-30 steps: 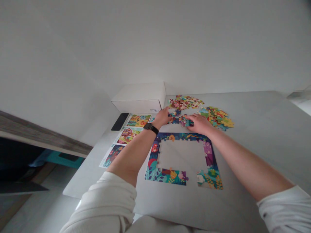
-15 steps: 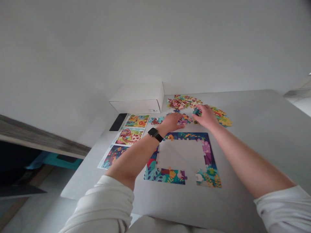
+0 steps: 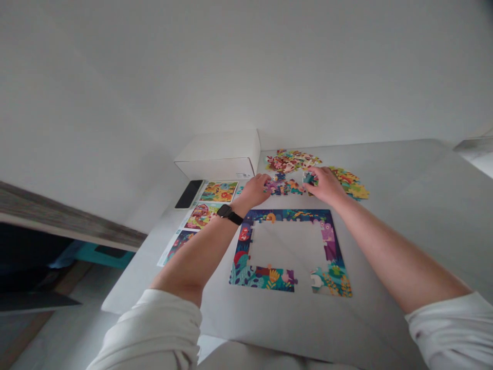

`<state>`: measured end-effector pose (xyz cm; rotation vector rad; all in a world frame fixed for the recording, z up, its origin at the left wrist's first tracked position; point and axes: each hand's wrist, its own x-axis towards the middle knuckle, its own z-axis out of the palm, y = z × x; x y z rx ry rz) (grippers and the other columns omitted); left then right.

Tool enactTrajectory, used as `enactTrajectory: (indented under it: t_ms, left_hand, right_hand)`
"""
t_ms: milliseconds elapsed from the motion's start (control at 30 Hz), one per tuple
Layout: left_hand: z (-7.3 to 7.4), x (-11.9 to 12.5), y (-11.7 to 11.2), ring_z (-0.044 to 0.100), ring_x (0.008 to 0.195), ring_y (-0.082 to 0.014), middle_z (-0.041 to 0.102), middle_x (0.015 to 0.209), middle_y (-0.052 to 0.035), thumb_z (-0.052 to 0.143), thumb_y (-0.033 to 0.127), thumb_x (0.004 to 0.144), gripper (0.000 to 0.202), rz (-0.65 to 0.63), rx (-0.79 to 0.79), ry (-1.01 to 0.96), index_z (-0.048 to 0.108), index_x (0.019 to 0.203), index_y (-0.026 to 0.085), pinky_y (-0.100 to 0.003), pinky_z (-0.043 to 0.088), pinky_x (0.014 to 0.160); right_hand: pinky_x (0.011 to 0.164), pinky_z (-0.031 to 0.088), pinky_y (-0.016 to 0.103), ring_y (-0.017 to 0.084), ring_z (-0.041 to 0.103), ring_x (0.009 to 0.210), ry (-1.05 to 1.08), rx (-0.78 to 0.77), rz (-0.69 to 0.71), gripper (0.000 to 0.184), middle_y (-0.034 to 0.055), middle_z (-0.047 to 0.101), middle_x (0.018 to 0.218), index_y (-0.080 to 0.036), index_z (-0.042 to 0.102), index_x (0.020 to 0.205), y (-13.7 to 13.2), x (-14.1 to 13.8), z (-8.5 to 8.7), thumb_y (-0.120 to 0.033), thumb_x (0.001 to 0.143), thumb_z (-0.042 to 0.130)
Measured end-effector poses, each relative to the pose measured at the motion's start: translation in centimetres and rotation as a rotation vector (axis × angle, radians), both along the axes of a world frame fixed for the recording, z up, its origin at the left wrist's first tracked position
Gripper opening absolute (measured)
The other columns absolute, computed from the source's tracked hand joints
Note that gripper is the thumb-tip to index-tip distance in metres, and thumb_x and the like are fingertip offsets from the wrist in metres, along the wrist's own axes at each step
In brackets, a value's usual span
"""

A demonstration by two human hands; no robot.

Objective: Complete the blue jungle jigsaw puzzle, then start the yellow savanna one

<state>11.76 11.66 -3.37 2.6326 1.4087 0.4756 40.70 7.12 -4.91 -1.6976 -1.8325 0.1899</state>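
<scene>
Over the near pile of loose purple and blue puzzle pieces (image 3: 283, 188) my left hand (image 3: 254, 191) rests at its left side, thumb and fingers apart around the edge pieces. It wears a black watch on the wrist. A teal puzzle piece (image 3: 308, 178) is pinched between the thumb and fingers of my right hand (image 3: 326, 186), at the right of the same pile. Nearer to me lies a joined puzzle border (image 3: 285, 215) with a dark blue edge. It has a gap in its bottom side, right of the middle, and bare tabletop inside it.
Behind my hands lie a pile of red and pink pieces (image 3: 290, 162) and a fan of yellow ones (image 3: 352, 185). A white box (image 3: 219, 154) stands at the back left. In front of it are a phone (image 3: 188, 194) and a picture sheet (image 3: 217, 192), partly under my left arm.
My left hand has moved left, off the middle of the near pile, uncovering purple pieces and the border's left side. My right hand stays nearly in place with its piece.
</scene>
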Motion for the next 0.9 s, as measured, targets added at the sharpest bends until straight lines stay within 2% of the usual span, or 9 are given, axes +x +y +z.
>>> enactTrajectory:
  t_ms: [133,333,400,500,600,700,900]
  left_hand:
    - [-0.2,-1.8,0.1,0.066,0.121,-0.0288,0.068,0.128,-0.014,0.066,0.023,0.092,0.038,0.112,-0.017,0.069,0.063,0.13,0.019,-0.042,0.053,0.107]
    - [-0.6,-1.8,-0.3,0.064,0.126,-0.0322,0.067,0.13,-0.0174,0.066,0.021,0.093,0.041,0.137,-0.003,0.095,0.063,0.133,0.016,-0.044,0.051,0.111]
    - [-0.5,-1.4,-0.4,0.064,0.128,-0.0311,0.067,0.133,-0.0165,0.065,0.022,0.094,0.039,0.117,0.011,0.07,0.063,0.133,0.017,-0.044,0.05,0.113]
    - [-0.6,-0.7,-0.3,0.063,0.131,-0.0282,0.068,0.135,-0.013,0.065,0.024,0.095,0.039,0.018,0.028,0.03,0.063,0.134,0.02,-0.042,0.048,0.116]
    - [-1.0,0.3,-0.1,0.062,0.134,-0.0298,0.068,0.14,-0.0144,0.073,0.03,0.092,0.05,-0.082,0.016,0.025,0.061,0.14,0.019,-0.043,0.046,0.12]
    - [-1.5,1.2,0.0,0.063,0.134,-0.0318,0.067,0.145,-0.0162,0.076,0.033,0.09,0.059,-0.113,-0.024,0.04,0.058,0.145,0.018,-0.043,0.048,0.118]
    - [-1.8,1.8,0.3,0.07,0.122,-0.0302,0.076,0.126,-0.0119,0.074,0.028,0.09,0.059,-0.11,-0.074,0.027,0.057,0.145,0.02,-0.041,0.054,0.107]
  right_hand:
    - [0.109,0.054,0.052,0.036,0.068,0.121,-0.066,-0.042,0.029,0.054,0.0177,0.069,0.13,-0.021,0.067,0.137,0.3,-0.8,-0.3,-0.04,0.087,0.078]
    - [0.108,0.055,0.054,0.037,0.067,0.124,-0.169,-0.042,0.117,0.054,0.0157,0.068,0.135,-0.024,0.067,0.137,0.3,-1.9,-0.7,-0.037,0.086,0.082]
    - [0.108,0.055,0.052,0.036,0.067,0.124,-0.187,-0.037,0.141,0.056,0.0147,0.067,0.136,-0.025,0.066,0.138,0.2,-1.9,-0.8,-0.036,0.085,0.083]
    - [0.108,0.055,0.051,0.036,0.068,0.123,-0.198,-0.037,0.155,0.058,0.0147,0.067,0.136,-0.025,0.065,0.139,0.1,-1.8,-0.8,-0.034,0.085,0.083]
    - [0.107,0.055,0.052,0.036,0.068,0.122,-0.196,-0.034,0.156,0.06,0.0147,0.067,0.135,-0.025,0.065,0.14,0.1,-1.8,-0.8,-0.035,0.084,0.084]
    - [0.106,0.056,0.052,0.036,0.068,0.121,-0.183,-0.031,0.163,0.062,0.0151,0.067,0.136,-0.025,0.063,0.141,0.0,-1.9,-0.8,-0.034,0.084,0.085]
    - [0.108,0.056,0.051,0.035,0.068,0.124,-0.142,-0.023,0.205,0.065,0.0152,0.064,0.139,-0.025,0.06,0.145,-0.4,-1.5,-0.8,-0.031,0.084,0.083]
